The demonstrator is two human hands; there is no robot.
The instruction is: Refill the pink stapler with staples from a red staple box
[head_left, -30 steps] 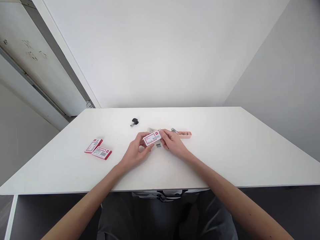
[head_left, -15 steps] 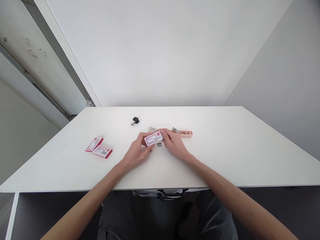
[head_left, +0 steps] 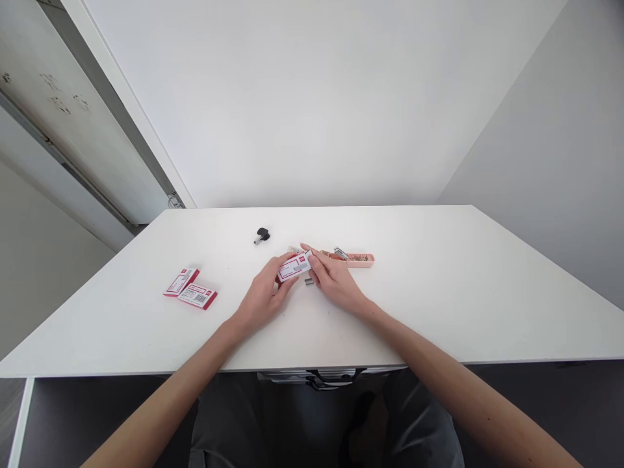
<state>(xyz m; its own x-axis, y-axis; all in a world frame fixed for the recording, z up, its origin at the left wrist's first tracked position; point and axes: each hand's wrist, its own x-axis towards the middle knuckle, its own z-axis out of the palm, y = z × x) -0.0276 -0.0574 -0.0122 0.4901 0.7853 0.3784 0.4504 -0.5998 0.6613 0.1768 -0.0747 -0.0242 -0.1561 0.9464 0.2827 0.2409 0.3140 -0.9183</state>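
Observation:
A small white-and-red staple box (head_left: 294,267) is held above the table between my two hands. My left hand (head_left: 263,289) grips its left end, thumb below and fingers along the upper edge. My right hand (head_left: 336,279) is closed on the right end, with the thumb on the box's face and the forefinger reaching along its top. Just below the box lie short grey staple strips (head_left: 309,282), partly hidden by my right hand. Behind my right hand is an open pink case (head_left: 361,260) with small metal pieces in it.
Two more red-and-white boxes (head_left: 197,296) lie at the left, one touching the other. A black staple remover (head_left: 262,235) sits farther back. The white table (head_left: 463,292) meets a wall at its back edge, and a drawer handle (head_left: 336,376) shows under the front edge.
The right forefinger has lifted and stretched along the box's top edge. The box has shifted slightly left in view, and more of the pink case shows.

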